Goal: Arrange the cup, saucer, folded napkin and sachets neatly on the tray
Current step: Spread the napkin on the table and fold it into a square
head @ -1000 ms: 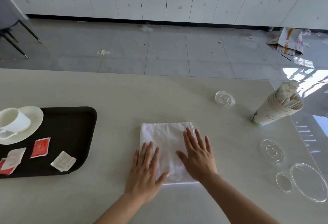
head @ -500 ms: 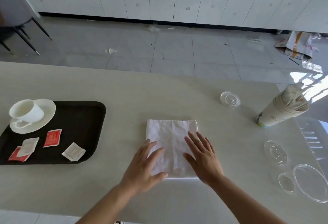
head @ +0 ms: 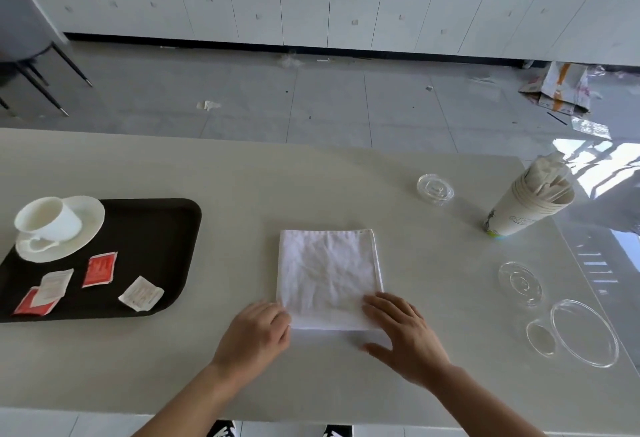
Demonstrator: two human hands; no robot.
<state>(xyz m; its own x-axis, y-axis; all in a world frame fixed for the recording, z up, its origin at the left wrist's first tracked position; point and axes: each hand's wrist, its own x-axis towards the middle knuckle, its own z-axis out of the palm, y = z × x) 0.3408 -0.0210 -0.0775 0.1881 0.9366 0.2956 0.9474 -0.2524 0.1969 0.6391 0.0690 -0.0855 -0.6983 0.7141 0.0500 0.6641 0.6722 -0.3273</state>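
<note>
A white folded napkin (head: 329, 274) lies flat on the pale table, to the right of the tray. My left hand (head: 256, 336) curls around its near-left corner. My right hand (head: 405, 332) has its fingers on the near-right corner and its thumb at the near edge. At the left, a black tray (head: 152, 228) holds a white cup (head: 48, 220) on a white saucer (head: 86, 215) in its far-left corner. In front of them lie a red sachet (head: 99, 268), a white sachet (head: 141, 293), and another white sachet (head: 53, 284) overlapping a second red one (head: 29, 305).
A stack of paper cups (head: 526, 208) stuffed with paper stands at the far right. Clear plastic lids (head: 435, 189) (head: 520, 283) and clear round dishes (head: 585, 332) lie along the right side. The table's near edge runs just below my forearms. A grey chair (head: 20, 21) is far left.
Both hands slid back over the napkin from its middle to its near corners. The view shifted, so the tray shows more fully.
</note>
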